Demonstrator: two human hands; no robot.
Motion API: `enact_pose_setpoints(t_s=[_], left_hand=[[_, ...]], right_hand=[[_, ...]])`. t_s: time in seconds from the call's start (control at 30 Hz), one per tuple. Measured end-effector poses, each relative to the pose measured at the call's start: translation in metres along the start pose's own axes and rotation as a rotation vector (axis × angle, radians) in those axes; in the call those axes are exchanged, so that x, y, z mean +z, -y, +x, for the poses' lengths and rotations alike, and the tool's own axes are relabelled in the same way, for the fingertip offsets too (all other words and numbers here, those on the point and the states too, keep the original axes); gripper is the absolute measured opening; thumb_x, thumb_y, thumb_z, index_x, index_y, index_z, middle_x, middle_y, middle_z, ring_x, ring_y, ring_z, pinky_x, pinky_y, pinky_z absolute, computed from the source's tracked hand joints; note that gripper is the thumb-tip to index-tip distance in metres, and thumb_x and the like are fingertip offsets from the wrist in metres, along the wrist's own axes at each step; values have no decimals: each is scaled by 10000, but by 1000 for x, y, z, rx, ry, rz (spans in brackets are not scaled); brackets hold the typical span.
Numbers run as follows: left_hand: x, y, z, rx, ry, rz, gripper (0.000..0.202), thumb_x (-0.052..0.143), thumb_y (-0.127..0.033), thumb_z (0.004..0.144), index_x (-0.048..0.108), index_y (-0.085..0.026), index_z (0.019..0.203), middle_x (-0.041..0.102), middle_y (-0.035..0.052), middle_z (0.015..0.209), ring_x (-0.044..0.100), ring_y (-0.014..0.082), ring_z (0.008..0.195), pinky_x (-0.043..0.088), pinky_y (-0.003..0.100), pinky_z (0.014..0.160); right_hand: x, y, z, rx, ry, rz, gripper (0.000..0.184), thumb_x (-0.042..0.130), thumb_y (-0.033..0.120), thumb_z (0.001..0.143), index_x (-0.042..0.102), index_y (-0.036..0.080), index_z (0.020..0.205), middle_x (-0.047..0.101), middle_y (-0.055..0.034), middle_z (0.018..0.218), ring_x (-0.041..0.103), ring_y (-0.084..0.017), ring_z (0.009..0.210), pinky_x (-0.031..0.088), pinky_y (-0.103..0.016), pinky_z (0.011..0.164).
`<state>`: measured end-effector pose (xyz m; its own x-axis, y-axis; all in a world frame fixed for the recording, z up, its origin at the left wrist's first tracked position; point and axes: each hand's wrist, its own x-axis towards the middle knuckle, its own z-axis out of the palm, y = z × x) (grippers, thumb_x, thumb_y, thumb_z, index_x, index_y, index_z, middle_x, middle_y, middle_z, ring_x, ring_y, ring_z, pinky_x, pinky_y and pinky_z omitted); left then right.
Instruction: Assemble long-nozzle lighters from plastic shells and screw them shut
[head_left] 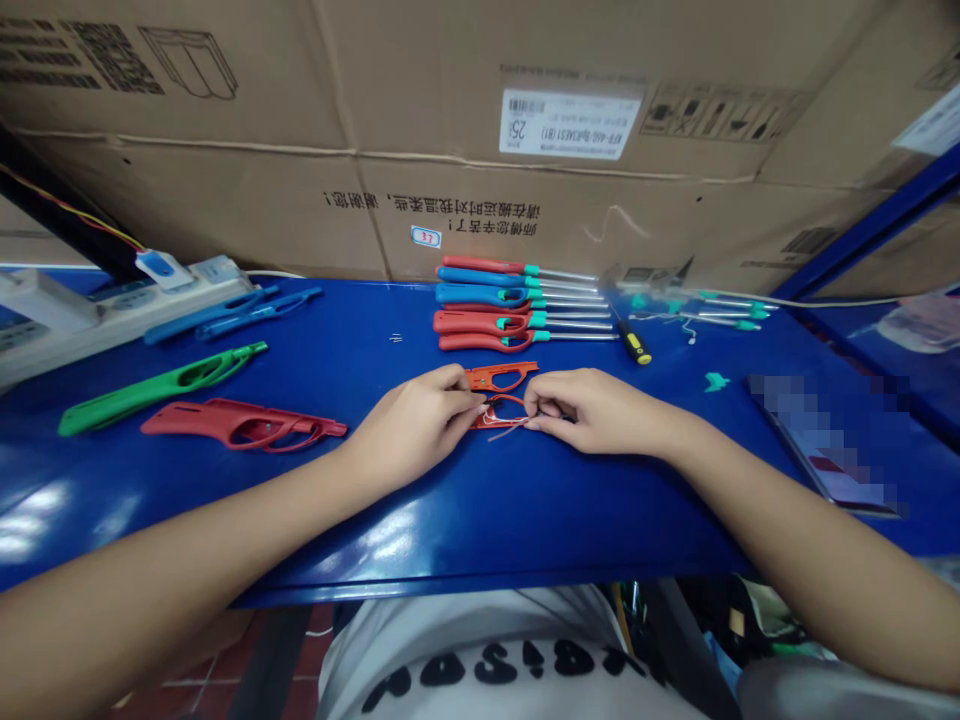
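Note:
Two orange lighter shell halves lie between my hands at the middle of the table. The farther orange half (501,378) rests with its trigger loop to the right. The nearer orange half (513,402) has thin white wires inside it. My left hand (416,425) is closed, its fingertips pressed onto the left part of this nearer half and partly hiding it. My right hand (592,410) pinches a thin wire (508,430) at the right end of the same half; its other fingers are curled in.
Several lighters (487,322) with metal tubes lie in a row behind. A yellow-black screwdriver (636,342) is beside them. Green (135,395), red (217,424) and blue shells (259,312) lie left, near a power strip (187,285). A phone-like device (825,445) lies right. Cardboard (277,220) stands behind.

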<state>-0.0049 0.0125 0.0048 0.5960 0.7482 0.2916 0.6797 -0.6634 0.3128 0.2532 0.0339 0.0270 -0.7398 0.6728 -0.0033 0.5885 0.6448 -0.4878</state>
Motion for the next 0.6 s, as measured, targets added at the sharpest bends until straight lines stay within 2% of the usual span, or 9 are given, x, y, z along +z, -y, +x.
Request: enact_pose_setpoints(t_s=[0.23,0.37,0.47,0.6], left_hand=[[-9,-1,1,-26,84,8,263,537,-242,1012,768,-162,915,633,65,924,639,174,796,492,296,731],[-16,-9,1,15,139,157,330,462,-259,1040,758,-147,943,626,82,919,614,183,760,480,304,684],[-19,-18,-4,57,193,331,358,417,-266,1047,736,-119,1120,612,113,930,589,224,786,491,352,712],[-16,-23,-17,64,199,467,422,439,-254,1021,598,-100,1381,592,168,1042,572,297,900,512,427,756]], right_hand=[[0,1,-1,3,3,1,99,644,276,924,629,184,890,570,26,720,492,-111,627,320,-234,605],[0,0,-1,-2,0,8,113,643,289,926,625,187,882,566,27,712,481,-110,616,315,-235,600],[0,0,-1,-8,-10,12,114,650,281,919,613,186,868,566,30,707,472,-106,608,314,-233,599],[0,0,0,-4,-1,22,113,650,276,916,608,184,865,569,31,709,473,-106,612,312,-231,598]])
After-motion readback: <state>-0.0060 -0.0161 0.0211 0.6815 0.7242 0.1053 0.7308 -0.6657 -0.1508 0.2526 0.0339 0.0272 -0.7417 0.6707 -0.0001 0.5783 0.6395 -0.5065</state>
